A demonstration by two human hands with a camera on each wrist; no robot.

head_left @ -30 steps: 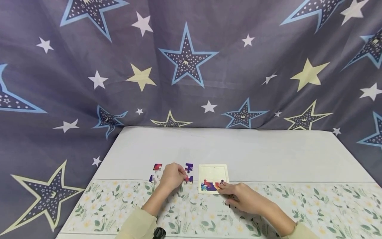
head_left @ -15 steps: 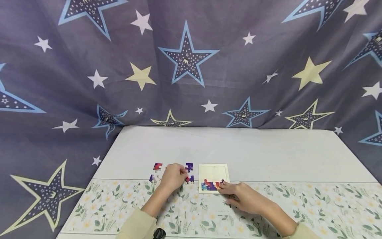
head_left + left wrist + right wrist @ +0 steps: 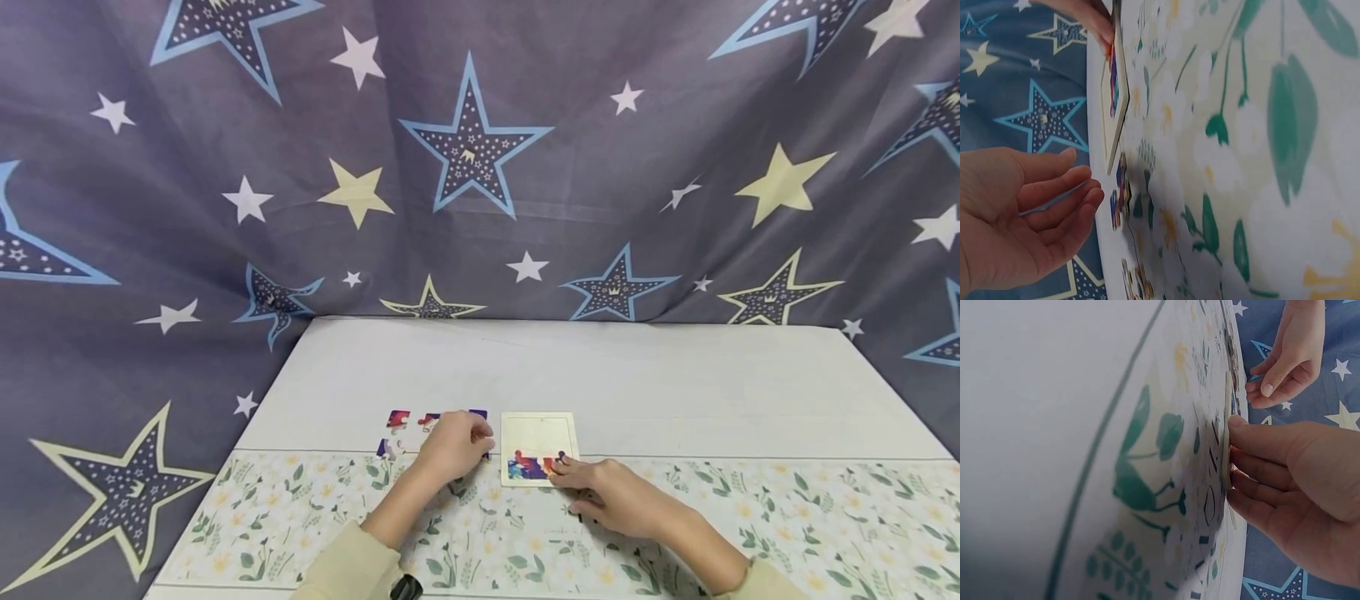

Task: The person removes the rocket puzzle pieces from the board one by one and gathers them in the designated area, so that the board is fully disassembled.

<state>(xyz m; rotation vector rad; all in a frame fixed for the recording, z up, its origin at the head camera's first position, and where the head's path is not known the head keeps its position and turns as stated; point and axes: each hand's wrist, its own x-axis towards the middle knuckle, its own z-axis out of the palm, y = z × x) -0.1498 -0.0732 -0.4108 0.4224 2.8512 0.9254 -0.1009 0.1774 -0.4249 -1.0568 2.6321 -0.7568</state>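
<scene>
My left hand (image 3: 452, 446) hovers just left of the puzzle tray, over the right-hand loose pieces, which it partly hides. In the left wrist view its fingers (image 3: 1063, 194) are loosely bent, with nothing seen between them. The square, cream-coloured puzzle tray (image 3: 536, 429) lies flat, with colourful joined puzzle pieces (image 3: 528, 467) along its near side. My right hand (image 3: 618, 496) rests its fairly straight fingers on the tray's near right corner. Seen from the right wrist, the thumb (image 3: 1238, 422) and fingertips touch the tray's edge (image 3: 1227, 440).
Left of the tray lie several loose puzzle pieces, among them a red one (image 3: 398, 419), a purple and white one (image 3: 390, 448) and another red one (image 3: 428, 422). A flowered cloth (image 3: 300, 517) covers the near part of the white table (image 3: 675, 383). A star-patterned curtain (image 3: 570, 208) hangs behind.
My left hand has moved a little right, towards the tray, uncovering a red puzzle piece on its left and covering more of those on the right. The right hand stays on the tray.
</scene>
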